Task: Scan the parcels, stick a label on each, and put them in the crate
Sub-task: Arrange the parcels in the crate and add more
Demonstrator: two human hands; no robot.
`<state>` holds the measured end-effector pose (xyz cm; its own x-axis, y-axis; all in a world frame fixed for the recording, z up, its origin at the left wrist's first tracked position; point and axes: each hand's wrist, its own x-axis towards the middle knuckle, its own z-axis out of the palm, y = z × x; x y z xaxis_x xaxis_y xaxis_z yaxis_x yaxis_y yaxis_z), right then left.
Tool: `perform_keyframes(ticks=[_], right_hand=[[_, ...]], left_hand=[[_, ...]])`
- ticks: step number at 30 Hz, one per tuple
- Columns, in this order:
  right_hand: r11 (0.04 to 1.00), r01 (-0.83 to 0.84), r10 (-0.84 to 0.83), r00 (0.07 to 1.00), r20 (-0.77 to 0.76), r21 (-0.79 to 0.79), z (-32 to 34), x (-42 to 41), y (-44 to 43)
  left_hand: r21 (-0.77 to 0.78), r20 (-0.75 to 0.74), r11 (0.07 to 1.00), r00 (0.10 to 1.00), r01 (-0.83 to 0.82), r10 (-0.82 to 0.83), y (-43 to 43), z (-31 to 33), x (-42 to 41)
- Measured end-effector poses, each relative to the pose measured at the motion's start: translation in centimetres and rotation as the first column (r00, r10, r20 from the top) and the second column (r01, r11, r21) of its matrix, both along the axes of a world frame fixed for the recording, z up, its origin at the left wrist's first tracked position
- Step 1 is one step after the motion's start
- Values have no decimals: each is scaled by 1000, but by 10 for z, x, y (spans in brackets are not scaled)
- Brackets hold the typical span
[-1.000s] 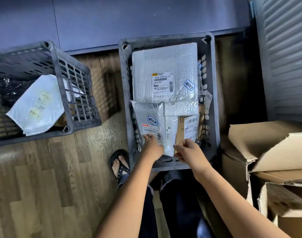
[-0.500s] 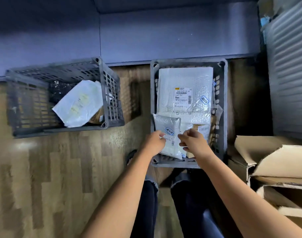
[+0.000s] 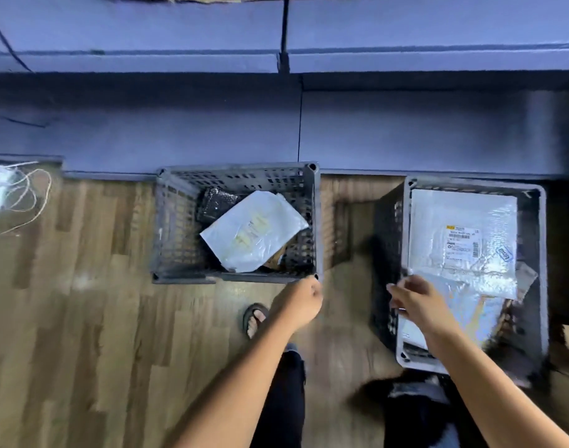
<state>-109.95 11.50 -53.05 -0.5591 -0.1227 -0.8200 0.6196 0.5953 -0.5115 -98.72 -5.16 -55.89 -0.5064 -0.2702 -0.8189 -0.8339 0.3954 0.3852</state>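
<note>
Hands drew back from the right crate (image 3: 540, 253); left hand (image 3: 297, 303), curled, empty, is nearer the white parcel (image 3: 254, 234); right hand (image 3: 418, 302) too blurred to tell.

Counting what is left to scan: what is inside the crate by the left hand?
A white poly mailer lies tilted on top, a black shiny parcel behind it, a brown parcel peeking from under it. Anything else beneath is covered.

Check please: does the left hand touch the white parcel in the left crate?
Apart. The head view shows the left hand outside the left crate, the white parcel inside.
</note>
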Motion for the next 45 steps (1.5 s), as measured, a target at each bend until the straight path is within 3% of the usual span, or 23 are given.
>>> perform_keyframes(ticks=[7, 13, 20, 23, 26, 32, 36, 40, 45], right_hand=[[994, -111, 109, 991, 73, 22, -17, 67, -106], [998, -55, 54, 978, 203, 1, -55, 92, -169], [976, 201, -156, 912, 379, -82, -159, 67, -228], [964, 253, -199, 892, 406, -83, -213, 60, -238], [955, 292, -240, 855, 459, -44, -265, 64, -251], [927, 369, -335, 740, 583, 64, -342, 71, -275], [937, 350, -296, 755, 585, 23, -353, 73, -276], [938, 335, -223, 784, 580, -93, -338, 65, -286], [951, 282, -170, 823, 542, -129, -288, 51, -290]], left_hand=[[-135, 93, 982, 985, -132, 145, -154, 2, 93], [-108, 42, 971, 975, -212, 218, -170, -29, 106], [-165, -150, 956, 964, -245, 221, -168, -116, 100], [-288, -275, 882, 914, -373, 297, -172, -157, 109], [-315, -376, 808, 847, -499, 377, -183, -197, 116], [-407, -475, 745, 819, -528, 321, -194, -247, 134], [-511, -528, 727, 835, -459, 156, -187, -251, 136], [-468, -508, 725, 825, -505, 247, -190, -251, 133], [-378, -467, 715, 788, -588, 402, -189, -227, 135]])
